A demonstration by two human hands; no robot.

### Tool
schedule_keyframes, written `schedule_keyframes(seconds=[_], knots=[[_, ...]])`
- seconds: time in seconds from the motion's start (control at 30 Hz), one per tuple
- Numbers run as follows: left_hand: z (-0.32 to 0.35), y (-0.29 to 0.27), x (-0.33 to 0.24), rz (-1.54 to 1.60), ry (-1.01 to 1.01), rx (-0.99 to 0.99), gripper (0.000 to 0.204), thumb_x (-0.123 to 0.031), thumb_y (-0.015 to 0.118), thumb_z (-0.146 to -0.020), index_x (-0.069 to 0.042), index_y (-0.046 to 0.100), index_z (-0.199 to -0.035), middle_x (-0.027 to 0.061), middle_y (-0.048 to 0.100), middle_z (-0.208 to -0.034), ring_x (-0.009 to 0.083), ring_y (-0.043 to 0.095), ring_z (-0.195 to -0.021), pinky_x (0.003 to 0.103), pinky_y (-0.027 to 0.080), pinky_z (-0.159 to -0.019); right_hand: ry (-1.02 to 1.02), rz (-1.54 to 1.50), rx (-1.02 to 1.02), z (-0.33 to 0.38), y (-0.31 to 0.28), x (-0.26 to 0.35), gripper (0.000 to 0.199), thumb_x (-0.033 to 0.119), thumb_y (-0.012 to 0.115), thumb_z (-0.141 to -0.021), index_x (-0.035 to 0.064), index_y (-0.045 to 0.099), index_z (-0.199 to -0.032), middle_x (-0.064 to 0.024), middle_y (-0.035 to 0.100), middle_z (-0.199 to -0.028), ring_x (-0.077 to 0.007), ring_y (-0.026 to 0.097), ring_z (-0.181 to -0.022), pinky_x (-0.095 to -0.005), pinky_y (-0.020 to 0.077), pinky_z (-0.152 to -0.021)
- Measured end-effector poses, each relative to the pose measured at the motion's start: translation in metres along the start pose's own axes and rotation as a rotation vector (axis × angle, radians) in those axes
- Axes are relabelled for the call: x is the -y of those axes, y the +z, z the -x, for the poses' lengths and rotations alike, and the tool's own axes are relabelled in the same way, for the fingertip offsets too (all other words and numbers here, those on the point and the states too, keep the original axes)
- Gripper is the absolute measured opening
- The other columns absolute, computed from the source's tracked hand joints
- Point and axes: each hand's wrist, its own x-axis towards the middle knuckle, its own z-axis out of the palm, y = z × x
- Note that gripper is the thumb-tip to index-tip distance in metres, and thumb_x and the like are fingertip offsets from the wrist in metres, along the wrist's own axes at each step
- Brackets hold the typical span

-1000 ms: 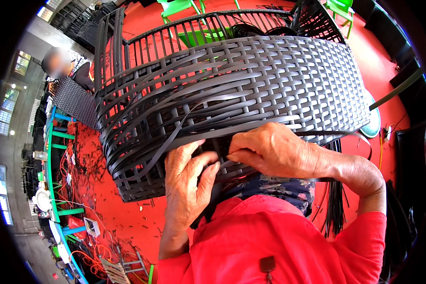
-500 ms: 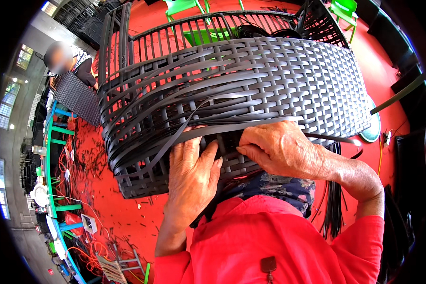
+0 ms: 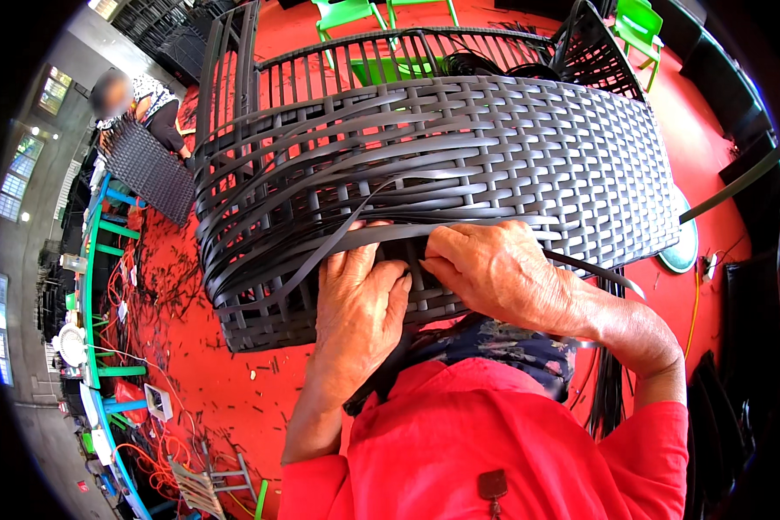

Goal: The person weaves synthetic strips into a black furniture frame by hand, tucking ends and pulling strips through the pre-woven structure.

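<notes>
A dark grey woven wicker panel lies in front of me, tightly woven on the right and with loose plastic strips fanned across its left. My left hand is at the near part of the weave, its fingers curled around a flat grey strip and the thumb bent close by. Just right of it, my right hand is closed in a pinch on a strip, whose dark tail sticks out to the right. The pinched spot itself is hidden under the fingers.
Behind the panel stands a slatted dark frame with a green chair beyond it. At far left a person handles another woven panel. Strip scraps litter the red floor. A bundle of strips hangs near my right elbow.
My right hand has shifted slightly left, towards my left hand, and the strip's tail has swung lower. The whole view has also shifted a little.
</notes>
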Motion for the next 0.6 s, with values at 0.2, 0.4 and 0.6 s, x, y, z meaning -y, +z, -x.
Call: schedule_keyframes(seconds=[0.2, 0.4, 0.6], knots=[[0.007, -0.011, -0.004, 0.302, -0.18, -0.208, 0.004, 0.0, 0.063, -0.072, 0.002, 0.061, -0.075, 0.0172, 0.062, -0.101, 0.0309, 0.059, -0.102, 0.035, 0.045, -0.085, -0.036, 0.097, 0.015, 0.003, -0.004, 0.008, 0.02, 0.017, 0.063, -0.08, 0.0057, 0.053, -0.093, -0.0077, 0.055, -0.071, -0.0271, 0.061, -0.058, -0.0382, 0.0486, -0.049], [0.026, -0.029, 0.011, 0.336, -0.211, -0.22, 0.006, -0.004, 0.062, -0.076, 0.003, 0.062, -0.076, 0.0187, 0.063, -0.095, 0.0241, 0.062, -0.089, 0.031, 0.049, -0.073, -0.094, -0.078, 0.04, -0.008, -0.002, 0.018, 0.021, 0.015, 0.061, -0.081, 0.0036, 0.058, -0.098, -0.0109, 0.057, -0.067, -0.0311, 0.06, -0.059, -0.0405, 0.0482, -0.053], [0.033, -0.03, 0.019, 0.362, -0.21, -0.151, 0.012, -0.008, 0.062, -0.082, 0.004, 0.063, -0.082, 0.0224, 0.057, -0.113, 0.0215, 0.061, -0.089, 0.031, 0.052, -0.07, 0.007, -0.382, 0.21, -0.022, 0.002, 0.01, 0.017, 0.022, 0.064, -0.081, 0.0058, 0.059, -0.078, -0.0122, 0.061, -0.07, -0.0325, 0.061, -0.068, -0.0431, 0.0471, -0.058]])
